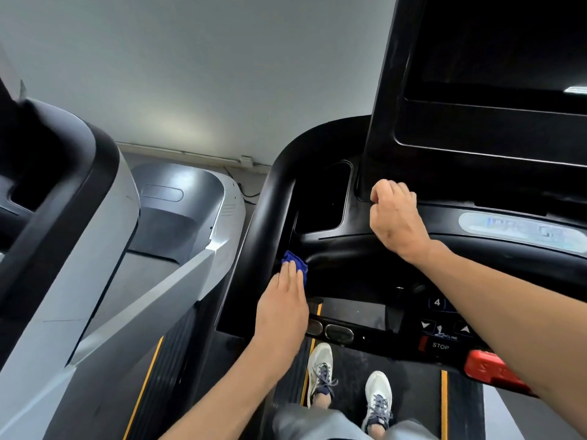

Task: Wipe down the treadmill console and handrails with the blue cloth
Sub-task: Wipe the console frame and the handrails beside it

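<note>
I see the black treadmill console (336,249) filling the frame from twelve to three o'clock. Directly on its left edge lies the blue cloth (295,263), under my left hand (282,309). My right hand (395,217) rests on the console deck, just toward one o'clock of the cloth.
</note>
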Tool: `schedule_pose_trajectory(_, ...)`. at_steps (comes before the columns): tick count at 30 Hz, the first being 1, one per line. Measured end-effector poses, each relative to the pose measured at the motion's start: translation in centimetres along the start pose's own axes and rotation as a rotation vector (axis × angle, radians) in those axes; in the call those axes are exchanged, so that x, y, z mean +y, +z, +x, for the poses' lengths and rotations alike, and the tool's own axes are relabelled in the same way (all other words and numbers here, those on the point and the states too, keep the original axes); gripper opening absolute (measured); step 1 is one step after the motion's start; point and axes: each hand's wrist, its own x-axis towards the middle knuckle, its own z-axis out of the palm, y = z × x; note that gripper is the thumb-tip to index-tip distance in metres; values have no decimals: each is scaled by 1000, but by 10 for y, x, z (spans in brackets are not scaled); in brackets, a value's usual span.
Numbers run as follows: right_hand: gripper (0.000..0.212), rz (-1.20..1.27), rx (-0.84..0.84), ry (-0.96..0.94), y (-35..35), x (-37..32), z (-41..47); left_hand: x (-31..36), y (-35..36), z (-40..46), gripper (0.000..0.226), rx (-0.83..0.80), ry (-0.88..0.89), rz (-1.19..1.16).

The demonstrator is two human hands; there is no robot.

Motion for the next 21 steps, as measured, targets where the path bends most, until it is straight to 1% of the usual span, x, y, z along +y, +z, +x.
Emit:
schedule_pose_trajectory(4, 24, -2, 6, -21, 0, 1, 1, 5, -2, -19, 65, -54, 108, 401)
schedule_pose_trajectory(6, 22, -13, 6, -21, 2, 2, 1, 1, -10, -14, 66, -64, 121, 548)
schedule_pose_trajectory(8, 22, -47, 12, -18, 4, 2, 1, -7, -20, 8, 65, -36, 100, 637)
schedule_pose_trajectory(10, 22, -74, 23, -25, 5, 1, 1, -18, -33, 38, 66, 15, 72, 655)
schedule_pose_trajectory(12, 22, -75, 28, -37, 4, 2, 1, -27, -44, 56, 68, 47, 101, 673)
schedule_pose_trajectory(14, 21, -69, 34, -41, 3, 3, 1, -30, -44, 50, 66, 56, 153, 699)
schedule_pose_trajectory(18, 20, -85, 36, -38, 3, 2, 1, -28, -19, 9, 64, -22, 258, 786)
schedule_pose_trajectory(21, 22, -62, 32, -31, 3, 2, 2, -35, -18, 12, 66, -44, 265, 684)
